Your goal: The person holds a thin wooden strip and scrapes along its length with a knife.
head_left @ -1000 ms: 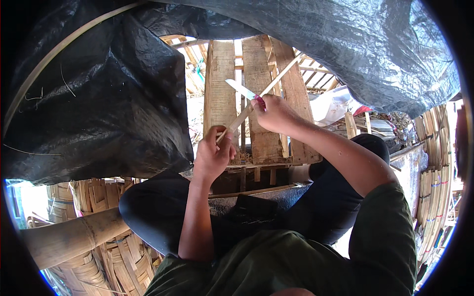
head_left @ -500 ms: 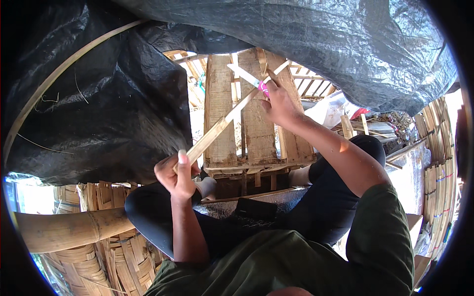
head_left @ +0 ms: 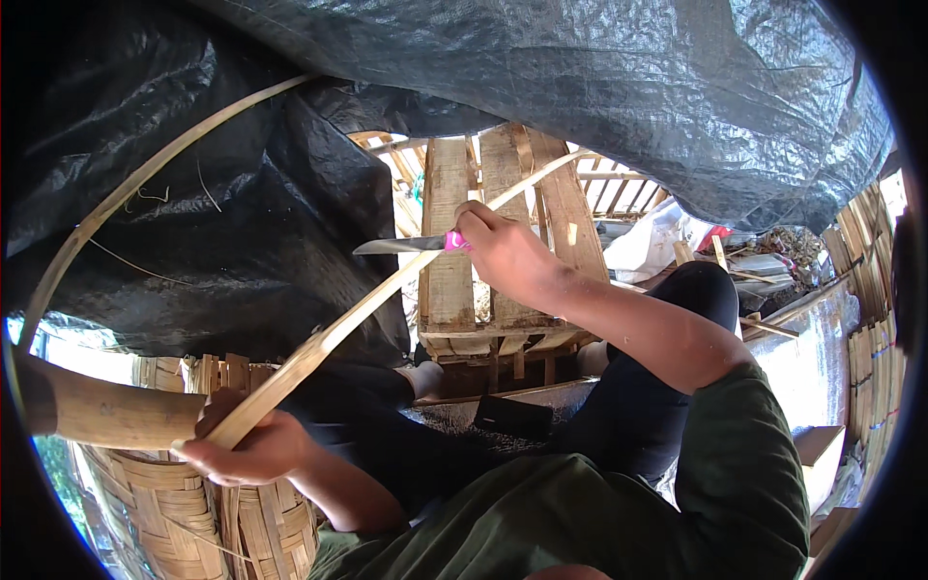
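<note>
A long pale bamboo strip [head_left: 333,334] runs slantwise from lower left to upper right across my front. My left hand [head_left: 253,447] is closed round its thick near end, thumb along the side. My right hand [head_left: 512,253] grips a knife [head_left: 398,246] with a pink band at the handle; most of the handle is hidden in the fist. The blade points left and crosses the strip near its middle. Beyond the blade the strip passes by my right hand and narrows toward its far end, over a wooden plank bench [head_left: 501,275].
Dark plastic sheeting [head_left: 619,87] hangs overhead and down the left side. A thick bamboo pole [head_left: 126,416] and woven bamboo [head_left: 159,493] lie at lower left. A black flat object [head_left: 514,417] rests between my legs. Bundled bamboo slats [head_left: 875,377] stand at right.
My left hand has moved down and left, drawing the strip with it. My right hand has come nearer, and the blade has swung from pointing up-left to pointing left.
</note>
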`<action>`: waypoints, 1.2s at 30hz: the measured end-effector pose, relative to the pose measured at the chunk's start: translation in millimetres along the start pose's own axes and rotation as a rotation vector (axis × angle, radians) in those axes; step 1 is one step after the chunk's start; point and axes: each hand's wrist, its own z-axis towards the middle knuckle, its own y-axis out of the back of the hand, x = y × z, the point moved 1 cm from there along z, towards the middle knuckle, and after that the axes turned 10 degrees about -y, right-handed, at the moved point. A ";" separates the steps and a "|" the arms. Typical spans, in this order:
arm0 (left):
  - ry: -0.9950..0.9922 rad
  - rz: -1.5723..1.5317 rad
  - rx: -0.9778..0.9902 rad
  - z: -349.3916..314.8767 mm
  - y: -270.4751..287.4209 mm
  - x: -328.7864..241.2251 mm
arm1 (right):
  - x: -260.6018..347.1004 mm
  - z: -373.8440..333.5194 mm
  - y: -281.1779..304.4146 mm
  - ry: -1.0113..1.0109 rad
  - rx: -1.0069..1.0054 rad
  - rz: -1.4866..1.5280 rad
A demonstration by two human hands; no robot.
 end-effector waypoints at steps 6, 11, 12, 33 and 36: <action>0.996 -0.787 -0.625 53.0 72.8 27.9 | 8.6 -20.2 45.6 -0.034 0.098 -0.046; 1.095 -0.484 -0.911 81.9 130.4 76.1 | 78.7 -55.0 78.3 0.201 0.022 -0.128; 1.092 -0.479 -0.916 91.4 143.3 80.2 | 89.7 -64.1 83.1 0.254 -0.015 -0.098; 1.158 -0.524 -0.980 133.5 237.9 76.1 | 125.0 -123.5 207.6 0.430 -0.087 -0.098; 1.043 -0.744 -0.967 97.7 249.4 101.8 | 107.7 -127.1 207.9 0.435 -0.084 -0.073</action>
